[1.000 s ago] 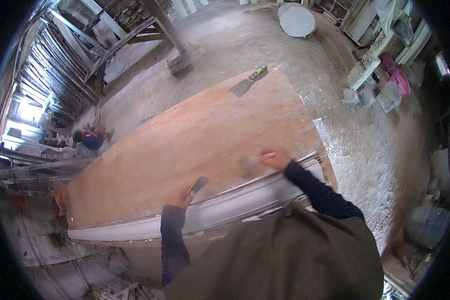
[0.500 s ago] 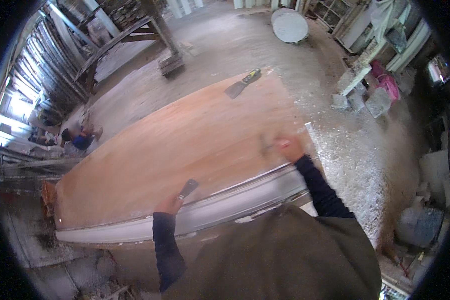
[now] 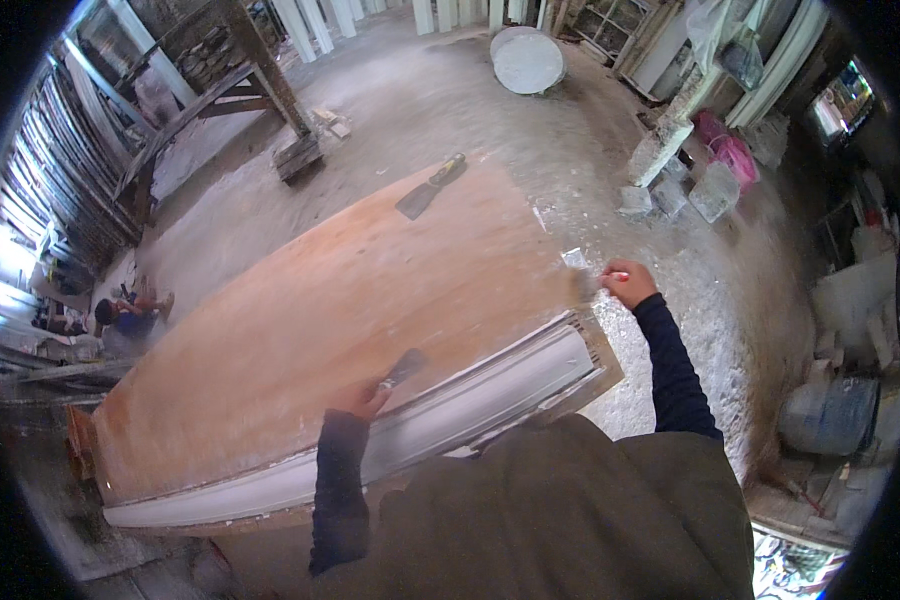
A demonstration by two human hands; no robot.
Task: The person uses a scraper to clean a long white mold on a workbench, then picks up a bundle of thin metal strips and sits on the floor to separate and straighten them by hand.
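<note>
A large brown wooden panel lies flat in front of me, with a white-coated strip along its near edge. My left hand holds a small putty knife whose blade rests on the panel near that edge. My right hand grips a second scraper, its white-smeared blade at the panel's right end. A third putty knife lies loose on the far end of the panel.
The grey floor is strewn with white debris to the right. A round white disc lies at the back, a wooden trestle at the back left, pink and white containers at the right. A person sits far left.
My right hand has swept its scraper from the middle of the near edge out to the panel's right end. My left hand has stayed at the near edge with its knife.
</note>
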